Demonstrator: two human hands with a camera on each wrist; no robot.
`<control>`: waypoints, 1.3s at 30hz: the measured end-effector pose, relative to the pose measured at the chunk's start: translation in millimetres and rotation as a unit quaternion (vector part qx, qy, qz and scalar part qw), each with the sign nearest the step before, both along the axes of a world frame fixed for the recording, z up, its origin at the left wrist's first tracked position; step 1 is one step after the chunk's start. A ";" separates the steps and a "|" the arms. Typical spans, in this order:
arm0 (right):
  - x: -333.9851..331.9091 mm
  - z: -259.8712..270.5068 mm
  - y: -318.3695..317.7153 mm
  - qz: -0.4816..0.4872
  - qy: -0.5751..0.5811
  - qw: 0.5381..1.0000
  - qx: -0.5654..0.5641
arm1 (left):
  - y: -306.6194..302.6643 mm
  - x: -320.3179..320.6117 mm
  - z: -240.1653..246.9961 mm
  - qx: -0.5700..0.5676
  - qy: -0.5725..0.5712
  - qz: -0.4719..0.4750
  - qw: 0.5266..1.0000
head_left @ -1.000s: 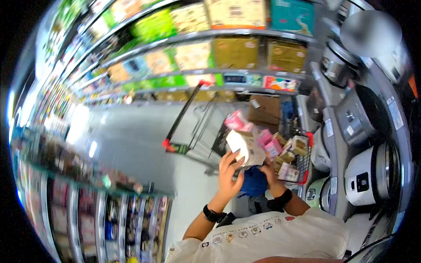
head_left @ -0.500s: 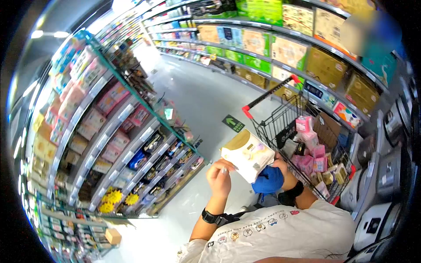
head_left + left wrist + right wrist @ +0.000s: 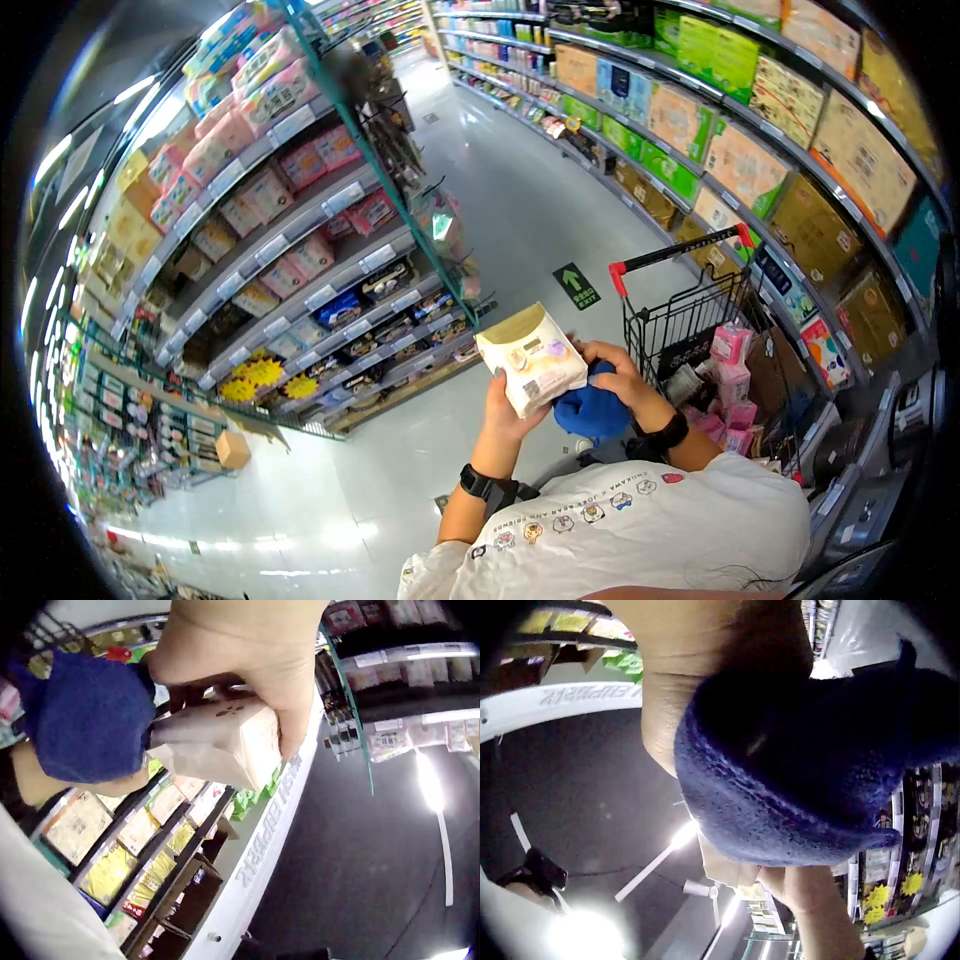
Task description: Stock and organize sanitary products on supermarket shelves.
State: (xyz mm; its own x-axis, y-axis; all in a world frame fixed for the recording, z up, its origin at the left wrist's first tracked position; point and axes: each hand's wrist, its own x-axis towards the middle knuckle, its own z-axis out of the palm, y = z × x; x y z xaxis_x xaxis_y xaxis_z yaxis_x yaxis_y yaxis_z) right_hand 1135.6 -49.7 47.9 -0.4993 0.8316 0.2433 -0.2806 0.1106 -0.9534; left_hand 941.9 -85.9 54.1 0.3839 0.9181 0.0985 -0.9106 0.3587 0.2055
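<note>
Left hand (image 3: 508, 408) grips white package (image 3: 533, 362); right hand (image 3: 630, 385) clamps blue cloth (image 3: 588, 408) beside it. Crowding cloth could make the package slip.

Passable over the glossy grey floor (image 3: 505, 220), between the tall multi-shelf rack of pink and white packs (image 3: 300, 210) and the black wire shopping cart with red handle ends (image 3: 685, 350). Roomy beside the left hand (image 3: 508, 405). Obstructed beyond the right hand (image 3: 625, 385) by the cart. Probably tight between the soft blue cloth pouch (image 3: 590, 408) and white-and-gold boxy pack (image 3: 532, 365), though murky in the right wrist view.
</note>
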 end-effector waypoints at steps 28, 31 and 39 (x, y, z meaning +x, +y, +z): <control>-121.2 63.2 -15.4 -0.019 -0.131 0.927 0.351 | -17.6 -110.5 35.2 0.073 0.287 0.302 0.906; -116.1 66.5 -6.2 -0.026 -0.115 0.927 0.355 | -20.6 -114.5 32.7 0.085 0.320 0.255 0.909; -119.6 64.0 1.4 -0.106 -0.020 0.969 0.223 | -20.9 -111.5 33.8 0.155 0.519 0.246 0.803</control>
State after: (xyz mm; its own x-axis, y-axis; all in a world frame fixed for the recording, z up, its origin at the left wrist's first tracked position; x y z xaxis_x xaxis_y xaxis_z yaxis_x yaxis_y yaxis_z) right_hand 1016.0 -48.4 111.9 -0.3457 0.7334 0.5853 -0.1703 0.5643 -0.8078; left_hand 830.4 -106.8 88.0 0.0046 0.9770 0.2131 -0.2059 -0.2076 0.9563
